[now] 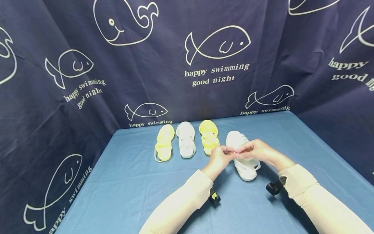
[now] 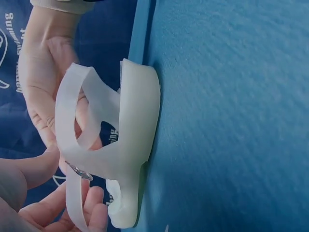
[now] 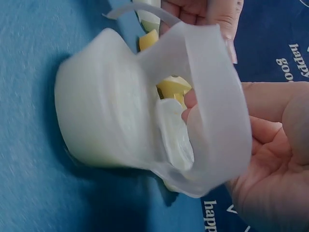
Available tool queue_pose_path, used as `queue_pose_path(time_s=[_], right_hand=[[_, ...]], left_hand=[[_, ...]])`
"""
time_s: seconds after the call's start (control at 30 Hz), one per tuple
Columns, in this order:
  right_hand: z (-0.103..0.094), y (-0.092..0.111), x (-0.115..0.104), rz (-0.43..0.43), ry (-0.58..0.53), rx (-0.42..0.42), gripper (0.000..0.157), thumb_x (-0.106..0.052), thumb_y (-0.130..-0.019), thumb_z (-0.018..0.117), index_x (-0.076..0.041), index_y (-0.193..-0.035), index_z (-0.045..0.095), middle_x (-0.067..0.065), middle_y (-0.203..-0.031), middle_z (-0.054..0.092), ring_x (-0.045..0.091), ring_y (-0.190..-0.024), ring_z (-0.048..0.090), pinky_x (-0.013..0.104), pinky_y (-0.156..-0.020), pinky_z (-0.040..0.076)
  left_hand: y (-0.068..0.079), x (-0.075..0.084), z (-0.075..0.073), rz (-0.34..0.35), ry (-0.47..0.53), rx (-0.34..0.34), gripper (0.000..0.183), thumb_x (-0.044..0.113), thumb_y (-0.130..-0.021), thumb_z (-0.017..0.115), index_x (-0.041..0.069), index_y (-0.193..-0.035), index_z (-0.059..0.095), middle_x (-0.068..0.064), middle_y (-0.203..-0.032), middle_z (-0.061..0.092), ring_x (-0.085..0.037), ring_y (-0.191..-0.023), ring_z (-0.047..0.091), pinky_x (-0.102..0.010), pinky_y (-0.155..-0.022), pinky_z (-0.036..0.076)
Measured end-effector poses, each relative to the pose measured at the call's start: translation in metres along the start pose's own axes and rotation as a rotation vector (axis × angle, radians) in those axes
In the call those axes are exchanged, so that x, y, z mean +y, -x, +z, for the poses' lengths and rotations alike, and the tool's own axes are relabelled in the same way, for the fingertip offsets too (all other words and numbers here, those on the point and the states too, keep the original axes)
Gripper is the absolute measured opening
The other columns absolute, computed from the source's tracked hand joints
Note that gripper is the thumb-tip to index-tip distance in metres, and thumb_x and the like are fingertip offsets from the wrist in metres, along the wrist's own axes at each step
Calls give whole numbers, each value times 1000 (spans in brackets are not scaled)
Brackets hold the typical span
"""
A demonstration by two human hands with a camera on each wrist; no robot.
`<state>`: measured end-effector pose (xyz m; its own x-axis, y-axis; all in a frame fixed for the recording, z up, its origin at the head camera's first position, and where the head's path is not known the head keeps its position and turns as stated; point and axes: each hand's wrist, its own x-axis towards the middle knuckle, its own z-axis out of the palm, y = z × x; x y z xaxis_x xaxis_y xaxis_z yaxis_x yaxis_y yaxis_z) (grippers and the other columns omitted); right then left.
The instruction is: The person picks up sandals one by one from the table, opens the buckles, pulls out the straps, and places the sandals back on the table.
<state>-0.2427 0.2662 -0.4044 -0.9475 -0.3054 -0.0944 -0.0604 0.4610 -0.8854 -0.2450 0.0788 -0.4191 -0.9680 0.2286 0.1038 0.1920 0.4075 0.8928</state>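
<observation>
A white sandal (image 1: 246,174) stands sole-down on the blue table, rightmost in the row. My left hand (image 1: 219,159) and right hand (image 1: 258,152) meet over its straps, fingertips nearly touching. In the left wrist view, a metal buckle (image 2: 79,171) shows on the ankle strap, with the loose strap end (image 2: 73,198) between the left fingers. From the right wrist view, the right hand (image 3: 275,140) has fingers inside the strap loop (image 3: 219,96) and holds the band, while the left hand (image 3: 212,14) is behind it.
Left of the hands lie a yellow sandal (image 1: 208,126), a white sandal (image 1: 185,130) and another yellow sandal (image 1: 166,132), in a row. A dark blue curtain (image 1: 172,81) with fish drawings hangs behind the blue table (image 1: 131,195) and along its sides.
</observation>
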Motion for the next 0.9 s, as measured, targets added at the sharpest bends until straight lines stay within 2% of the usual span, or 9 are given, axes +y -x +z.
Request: queue_pose_path(time_s=[0.1, 0.23, 0.4, 0.5, 0.77, 0.9], right_hand=[[-3, 1, -3, -48, 37, 1, 34, -11, -81, 77, 8, -109, 69, 15, -100, 74, 3, -85, 65, 18, -75, 53], [-5, 2, -8, -71, 110, 23, 30, -9, -81, 77, 7, -106, 70, 18, -98, 73, 7, -84, 68, 18, -73, 53], [-5, 4, -11, -59, 275, 116, 21, -15, -79, 79, -1, -94, 76, 12, -93, 75, 10, -83, 65, 20, -70, 51], [-3, 4, -12, -83, 332, 122, 18, -17, -79, 80, -3, -89, 78, 9, -88, 75, 8, -80, 61, 21, -67, 50], [-1, 4, -12, -88, 315, 77, 13, -12, -79, 78, -1, -87, 77, 6, -79, 75, 5, -71, 59, 20, -64, 49], [0, 4, -13, -85, 295, 57, 15, -11, -79, 78, 1, -88, 76, 8, -80, 75, 5, -71, 59, 20, -63, 49]], left_hand=[[-2, 0, 3, 0, -10, -8, 15, 14, -77, 82, 9, -90, 77, 0, -81, 75, 1, -66, 59, -13, -60, 48], [-5, 1, 5, -5, -27, -2, 12, 13, -77, 81, 9, -88, 78, 0, -81, 75, 1, -66, 59, -13, -60, 48], [-6, 3, 7, 19, -81, -12, 11, 18, -78, 81, 10, -85, 79, 1, -80, 75, 2, -65, 57, -12, -59, 46], [-6, 3, 5, 39, -137, -24, 10, 20, -78, 81, 11, -82, 79, 2, -78, 75, 4, -63, 55, -12, -56, 44], [-9, 3, -1, 61, -222, -124, 12, 21, -81, 79, 9, -78, 78, 1, -65, 70, 2, -52, 52, -13, -48, 41], [-11, 2, -3, 66, -220, -145, 13, 22, -82, 78, 10, -78, 77, 2, -65, 69, 1, -52, 53, -13, -48, 41]])
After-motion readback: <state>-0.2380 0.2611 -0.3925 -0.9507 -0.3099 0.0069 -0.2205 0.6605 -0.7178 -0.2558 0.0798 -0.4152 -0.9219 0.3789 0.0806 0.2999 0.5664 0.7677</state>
